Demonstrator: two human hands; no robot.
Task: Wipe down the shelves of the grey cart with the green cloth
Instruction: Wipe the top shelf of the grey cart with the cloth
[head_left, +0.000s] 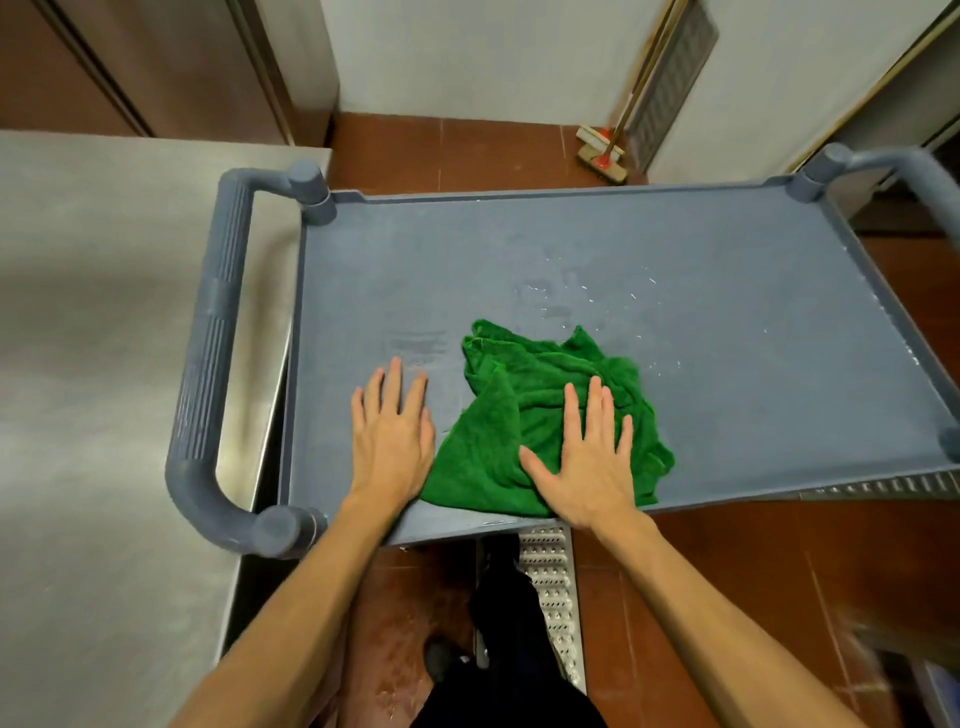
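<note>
The grey cart's top shelf fills the middle of the head view. A crumpled green cloth lies on it near the front edge. My right hand rests flat on the cloth's right part, fingers straight and spread. My left hand lies flat on the bare shelf just left of the cloth, its edge touching the cloth. Water drops and wet streaks show on the shelf beyond the cloth. Lower shelves are hidden under the top one.
The cart's grey handle curves along its left side, with a second handle at the far right. A steel counter stands against the left. A broom leans on the back wall. A floor drain grate lies below.
</note>
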